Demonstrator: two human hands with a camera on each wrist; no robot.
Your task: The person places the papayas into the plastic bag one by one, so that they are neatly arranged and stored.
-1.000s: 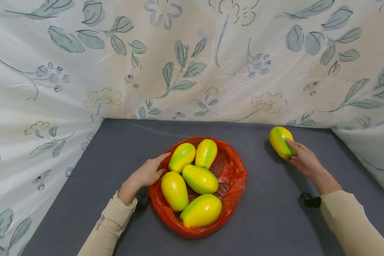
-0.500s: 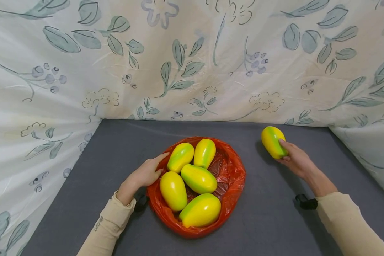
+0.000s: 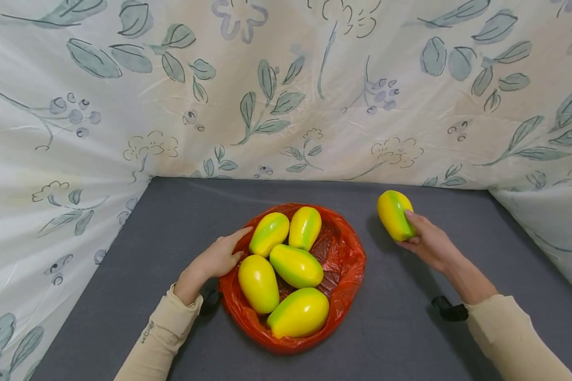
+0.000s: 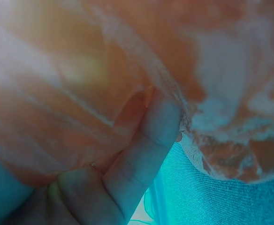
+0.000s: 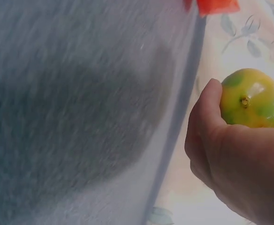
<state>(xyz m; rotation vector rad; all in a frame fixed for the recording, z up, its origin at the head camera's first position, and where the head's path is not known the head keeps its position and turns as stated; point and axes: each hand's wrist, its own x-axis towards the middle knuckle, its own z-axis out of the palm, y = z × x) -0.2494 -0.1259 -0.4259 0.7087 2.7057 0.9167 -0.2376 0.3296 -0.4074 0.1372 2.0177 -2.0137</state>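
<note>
My right hand (image 3: 431,244) grips a yellow-green papaya (image 3: 395,215), held up off the table to the right of a red plastic bag (image 3: 348,275). In the right wrist view, the stem end of the papaya (image 5: 249,98) shows beyond the curled fingers. Several more papayas (image 3: 296,266) lie inside the round, wide-mouthed bag, mostly toward its left and front. At the bag's left rim, my left hand (image 3: 214,259) holds the edge with thumb and fingers. The left wrist view is filled with blurred plastic (image 4: 57,93) around a finger (image 4: 151,131).
A dark grey cloth (image 3: 181,211) covers the table. Floral fabric (image 3: 286,95) hangs behind it and along both sides. Bare plastic shows in the right part of the bag's inside. A black strap (image 3: 450,308) sits at the right wrist.
My right hand has moved left with the papaya, closer to the bag. My left hand and the bag stay in place, apart from a slight shift of the head view.
</note>
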